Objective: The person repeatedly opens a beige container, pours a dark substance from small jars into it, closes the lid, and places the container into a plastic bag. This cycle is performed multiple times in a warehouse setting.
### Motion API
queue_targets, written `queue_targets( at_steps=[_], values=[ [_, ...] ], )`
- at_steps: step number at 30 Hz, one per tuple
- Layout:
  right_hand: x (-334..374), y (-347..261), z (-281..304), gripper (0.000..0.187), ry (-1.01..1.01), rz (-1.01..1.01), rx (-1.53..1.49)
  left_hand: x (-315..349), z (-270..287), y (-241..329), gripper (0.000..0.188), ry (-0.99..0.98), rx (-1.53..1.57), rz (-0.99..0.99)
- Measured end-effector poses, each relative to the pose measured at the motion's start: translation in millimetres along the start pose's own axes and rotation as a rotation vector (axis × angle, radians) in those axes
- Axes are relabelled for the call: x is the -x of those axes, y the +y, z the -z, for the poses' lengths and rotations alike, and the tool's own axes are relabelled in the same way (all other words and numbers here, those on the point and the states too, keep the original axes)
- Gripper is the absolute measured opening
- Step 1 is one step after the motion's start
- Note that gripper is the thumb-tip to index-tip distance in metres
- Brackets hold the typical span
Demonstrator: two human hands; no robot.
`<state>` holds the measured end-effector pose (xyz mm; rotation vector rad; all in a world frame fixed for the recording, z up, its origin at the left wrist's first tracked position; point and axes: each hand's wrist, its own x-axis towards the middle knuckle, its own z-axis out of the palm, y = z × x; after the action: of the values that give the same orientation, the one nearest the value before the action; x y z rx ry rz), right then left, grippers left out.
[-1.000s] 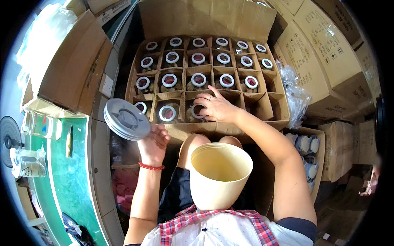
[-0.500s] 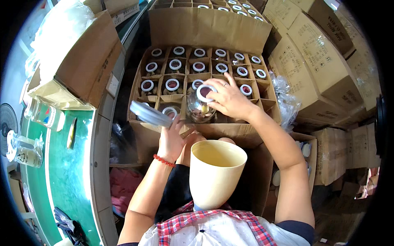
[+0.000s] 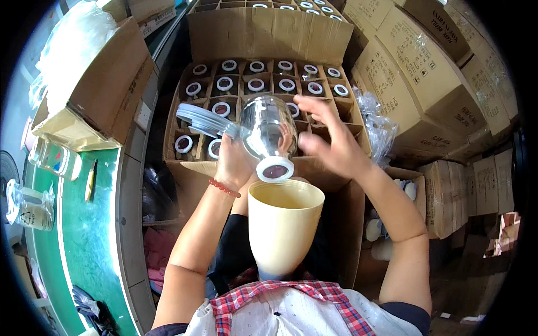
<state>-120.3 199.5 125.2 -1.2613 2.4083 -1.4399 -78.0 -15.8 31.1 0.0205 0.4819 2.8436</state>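
A clear glass jar (image 3: 268, 126) is tipped neck-down, its white-rimmed mouth above the near edge of the carton and just over a cream, tapered pot (image 3: 286, 235). My left hand (image 3: 234, 157) grips it from the left, with some fingers hidden behind the glass. Several flat grey rings or lids (image 3: 204, 119) also stick out from that hand, stacked together. To the jar's right is my right hand (image 3: 333, 140), fingers spread and slightly blurred, apart from the glass. Behind them, an open carton (image 3: 193, 167) with cardboard dividers holds more white-rimmed jars (image 3: 256, 85).
Brown cartons (image 3: 412, 73) are stacked on the right beside crumpled clear plastic (image 3: 376, 120). The green table (image 3: 95, 241) at left bears a yellow cutter (image 3: 90, 180), glass jars (image 3: 55, 157) and dark gloves (image 3: 92, 308). Another carton of jars stands behind the raised flap (image 3: 266, 36).
The jar my right hand held by its rim is now upturned and in my left hand, mouth toward the pot. My right hand has let go and opened. The grey stack rose slightly.
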Motion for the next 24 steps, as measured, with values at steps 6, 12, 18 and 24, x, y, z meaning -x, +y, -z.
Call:
queue_targets(
  at_steps=[6, 12, 18, 24],
  values=[
    [-18.7, 77.0, -3.3, 0.082, -0.143, -0.638, -0.653, -2.6, 13.2, -12.4, 0.064, 0.156, -0.176, 0.010],
    [-11.2, 93.3, -6.0, 0.074, -0.301, -0.582, -0.735, 9.0, 10.9, -13.7, 0.066, 0.105, -0.387, 0.022],
    [0.7, 76.2, -10.0, 0.077, -0.479, -0.461, -0.453, 29.9, 55.8, -21.1, 0.075, 0.160, -0.408, -0.100],
    [2.7, 40.8, -6.9, 0.075, -0.803, -0.462, -0.191, 54.0, 59.1, -0.2, 0.070, 0.317, -0.321, -0.199]
  ],
)
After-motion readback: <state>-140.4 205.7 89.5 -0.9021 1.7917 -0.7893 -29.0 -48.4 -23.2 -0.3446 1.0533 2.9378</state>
